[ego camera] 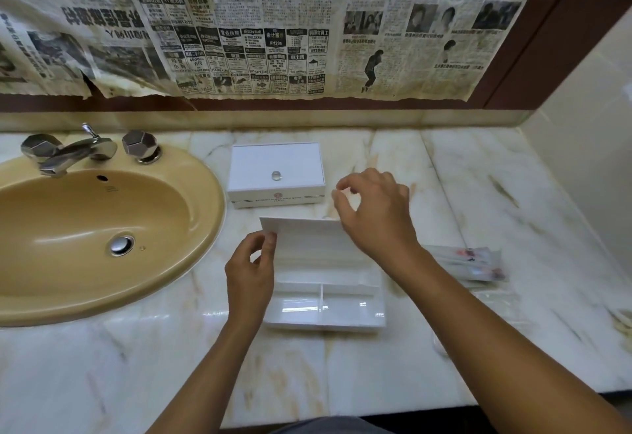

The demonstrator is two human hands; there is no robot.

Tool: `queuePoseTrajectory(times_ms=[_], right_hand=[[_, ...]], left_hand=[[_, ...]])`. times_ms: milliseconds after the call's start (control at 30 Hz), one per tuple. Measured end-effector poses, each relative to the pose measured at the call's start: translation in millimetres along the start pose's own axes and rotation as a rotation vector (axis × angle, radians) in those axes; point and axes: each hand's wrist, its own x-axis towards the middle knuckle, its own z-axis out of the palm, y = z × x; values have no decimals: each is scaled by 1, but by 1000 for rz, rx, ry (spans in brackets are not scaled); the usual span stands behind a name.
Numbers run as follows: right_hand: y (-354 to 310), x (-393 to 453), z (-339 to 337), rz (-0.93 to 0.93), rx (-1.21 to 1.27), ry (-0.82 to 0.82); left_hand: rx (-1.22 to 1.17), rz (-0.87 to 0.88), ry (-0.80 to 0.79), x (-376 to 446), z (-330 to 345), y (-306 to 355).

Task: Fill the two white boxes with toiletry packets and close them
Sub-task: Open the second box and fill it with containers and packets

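A pale veined marble counter [427,194] is seen, with a beige oval ceramic basin [85,228] set into it at the left and yellowed newspaper sheets [256,23] hung along the wall behind. Two white rectangular plastic boxes are placed on the counter between the basin and the right-hand end. The far white box [275,173], topped by a small clear knob, is shut, and what it holds cannot be told. The near white box [325,300] is open, its white hinged lid [307,235] raised, and its divided compartments appear bare, so no filling is judged to be done there yet. A small heap of clear-wrapped toiletry packets [472,262] is left on the counter just to the right of the near box, not yet picked up. The lid's left corner is pinched by the left hand [251,269]. The right hand [372,211] is held above the lid's right end with its fingers curled; whether the lid is actually grasped cannot be told. Filling and closing are therefore judged to remain.
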Motion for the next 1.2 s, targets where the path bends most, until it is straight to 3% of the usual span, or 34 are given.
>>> queuePoseTrajectory(times_ms=[200, 467, 700, 1200], right_hand=[[40, -6, -15, 148, 156, 189], [111, -15, -11, 385, -104, -245], [139, -9, 13, 455, -266, -481], [135, -6, 23, 387, -355, -404]], left_hand=[[-3, -51, 41, -2, 8, -1], [-8, -84, 91, 0, 13, -1], [-36, -105, 124, 0, 17, -1], [-120, -27, 154, 0, 19, -9]])
